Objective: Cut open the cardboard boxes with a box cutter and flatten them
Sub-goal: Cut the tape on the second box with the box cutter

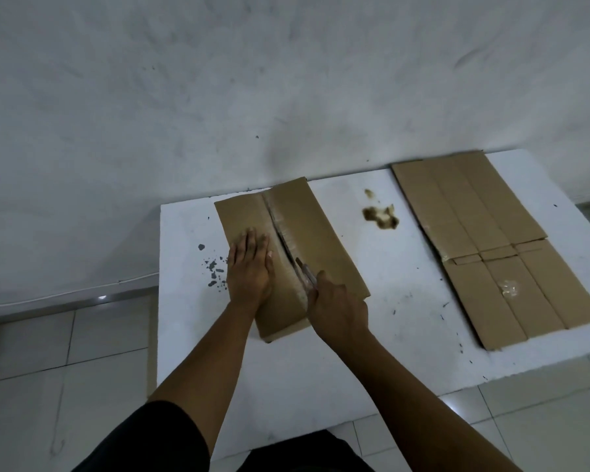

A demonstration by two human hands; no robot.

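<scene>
A white surface (406, 301) stood against a scuffed white wall, above a tiled floor. The left hand (249, 267) lay flat, fingers straight, pressing the left flap of a cardboard box (324, 240) near the surface's left side. The right hand (338, 310) gripped a box cutter (305, 272), its blade end pointing away from the person into the box's centre seam. The box's long axis ran from near to far, leaning left. A flattened box (491, 240) lay well apart on the right.

Bare strip of table (382, 267) between cardboard box (321, 233) and flattened cardboard (491, 233); brown stain (380, 216) toward far edge.
</scene>
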